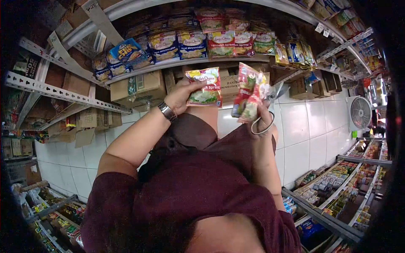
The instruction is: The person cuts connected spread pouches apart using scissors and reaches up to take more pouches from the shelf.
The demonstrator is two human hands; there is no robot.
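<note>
My left hand (pixel 180 96) is closed on a sandwich spread pouch (pixel 204 87), its thumb across the front, in front of the shelf. To its right, my right hand (pixel 263 119) holds several pouches (pixel 249 92) that are bunched together and partly blurred. Scissors (pixel 276 91) are also in my right hand, with a handle loop round the fingers and the blades pointing away. Just beyond both hands, sandwich spread pouches (pixel 221 44) and blue mayonnaise pouches (pixel 192 45) stand on the shelf (pixel 168 64).
Cardboard boxes (pixel 148 87) sit under the shelf. A fan (pixel 360 113) stands on the tiled floor (pixel 295 126) at the right. Racks of small packs (pixel 337 185) fill the lower right, and more racks (pixel 50 215) are at the lower left.
</note>
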